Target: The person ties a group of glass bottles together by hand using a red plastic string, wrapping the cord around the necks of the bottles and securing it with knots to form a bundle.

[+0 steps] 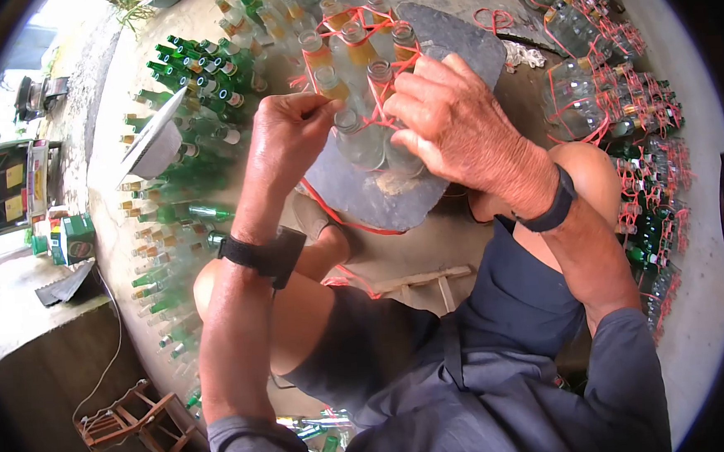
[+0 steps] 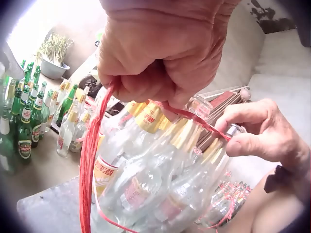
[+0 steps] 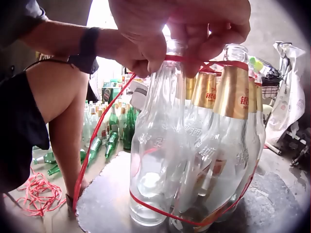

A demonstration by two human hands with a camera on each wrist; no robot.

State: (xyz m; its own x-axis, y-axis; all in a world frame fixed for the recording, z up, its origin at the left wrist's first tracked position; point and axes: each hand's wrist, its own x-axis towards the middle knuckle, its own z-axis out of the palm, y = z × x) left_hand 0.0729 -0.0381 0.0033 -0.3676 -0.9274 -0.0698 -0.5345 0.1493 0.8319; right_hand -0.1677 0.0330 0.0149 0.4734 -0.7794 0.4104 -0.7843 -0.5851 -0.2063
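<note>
A bundle of clear glass bottles [image 1: 359,139], several with gold neck labels, stands upright on a grey stone slab [image 1: 361,205]. Red plastic string [image 2: 204,123] runs around the necks, and a second loop circles the bottles lower down. My left hand [image 1: 294,135] grips the string at the near left of the bundle; in the left wrist view a long tail hangs down from its curled fingers. At the right side, my right hand [image 1: 459,125] pinches the string beside a bottle neck, thumb and forefinger bent around it. In the right wrist view its fingers hide part of that bottle's top.
Green bottles [image 1: 195,70] and clear ones crowd the floor at left. Bottle bundles tied with red string [image 1: 586,88] line the right wall. A tangle of red string [image 3: 41,194] lies on the floor by a leg. A wooden stool [image 1: 138,422] is at lower left.
</note>
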